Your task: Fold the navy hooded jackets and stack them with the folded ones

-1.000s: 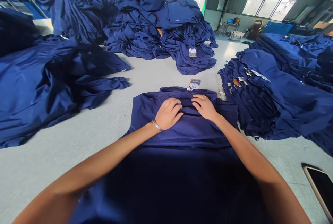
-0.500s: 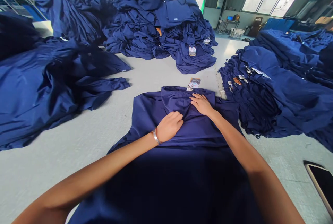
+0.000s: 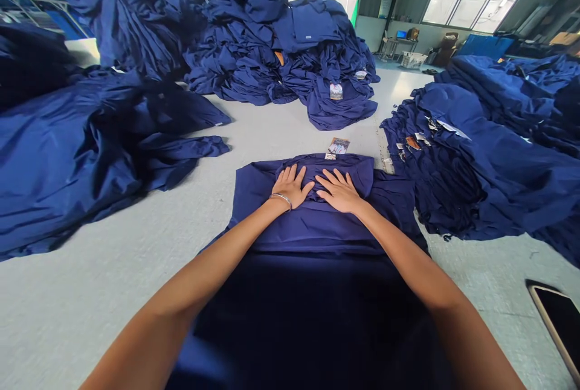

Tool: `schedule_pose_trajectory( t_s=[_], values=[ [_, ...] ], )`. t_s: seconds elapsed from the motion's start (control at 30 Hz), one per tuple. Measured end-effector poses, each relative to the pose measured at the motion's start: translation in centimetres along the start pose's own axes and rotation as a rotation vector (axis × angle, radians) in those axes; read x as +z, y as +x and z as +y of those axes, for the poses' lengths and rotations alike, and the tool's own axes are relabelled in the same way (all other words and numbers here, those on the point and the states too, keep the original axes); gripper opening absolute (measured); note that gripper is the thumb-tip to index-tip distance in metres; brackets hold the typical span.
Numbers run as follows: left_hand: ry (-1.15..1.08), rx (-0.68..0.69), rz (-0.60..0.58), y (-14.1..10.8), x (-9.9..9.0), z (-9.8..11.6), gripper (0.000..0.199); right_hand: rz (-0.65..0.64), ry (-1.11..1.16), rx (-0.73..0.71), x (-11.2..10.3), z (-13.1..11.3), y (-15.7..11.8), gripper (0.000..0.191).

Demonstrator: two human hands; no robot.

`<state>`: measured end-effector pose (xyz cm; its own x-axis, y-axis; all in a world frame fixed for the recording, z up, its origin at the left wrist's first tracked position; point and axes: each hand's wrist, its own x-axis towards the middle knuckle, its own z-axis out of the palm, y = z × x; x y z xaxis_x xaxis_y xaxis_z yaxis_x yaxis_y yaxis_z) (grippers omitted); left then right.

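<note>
A navy blue garment (image 3: 256, 192) lies spread on the light floor in front of me, with its hood-like upper part (image 3: 362, 174) laid flat near the far edge. My left hand (image 3: 292, 186) rests on the left side of that part, fingers spread and palm down, a silver bracelet at the wrist. Beside it, my right hand (image 3: 339, 191) presses flat on the right side, its fingers also apart. Just beyond the fabric edge lie a white label (image 3: 330, 156) and a printed hang tag (image 3: 339, 145).
Large navy garment heaps stand at the back (image 3: 235, 40) and lie to the left (image 3: 54, 154). A stack of folded garments (image 3: 448, 166) with tags sits close on the right. A phone (image 3: 559, 317) lies on the floor (image 3: 136, 269) at lower right.
My left hand has opened from a closed grip on the fabric and moved up and left to lie flat. My right hand has shifted slightly down and left. The hood-like part lies flatter.
</note>
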<state>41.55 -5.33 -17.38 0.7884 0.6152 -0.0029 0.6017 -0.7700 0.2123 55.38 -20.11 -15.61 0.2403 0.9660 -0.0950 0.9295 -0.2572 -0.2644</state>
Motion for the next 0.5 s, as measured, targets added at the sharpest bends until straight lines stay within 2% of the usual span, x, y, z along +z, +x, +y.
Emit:
schedule_pose_trajectory(
  t_s=[0.1, 0.23, 0.3, 0.4, 0.5],
  values=[
    [0.031, 0.060, 0.029, -0.4, -0.5, -0.6, 0.075, 0.024, 0.008, -0.010, -0.6, 0.3, -0.2, 0.064],
    [0.114, 0.191, 0.198, -0.7, -2.2, -0.8, 0.067, 0.219, -0.107, 0.022, -1.6, 2.8, -1.3, 0.062],
    [0.142, 0.131, 0.125, -0.5, -2.7, -1.1, 0.067, 0.237, -0.149, 0.132, -1.8, 4.6, -1.8, 0.063],
    [0.133, -0.037, -0.074, 0.2, -2.7, -1.6, 0.071, 0.103, -0.084, 0.295, -1.5, 6.7, -2.2, 0.067],
    [0.121, -0.068, -0.123, 0.7, -2.6, -1.9, 0.072, 0.059, -0.019, 0.315, -1.2, 7.4, -2.0, 0.067]
  ],
)
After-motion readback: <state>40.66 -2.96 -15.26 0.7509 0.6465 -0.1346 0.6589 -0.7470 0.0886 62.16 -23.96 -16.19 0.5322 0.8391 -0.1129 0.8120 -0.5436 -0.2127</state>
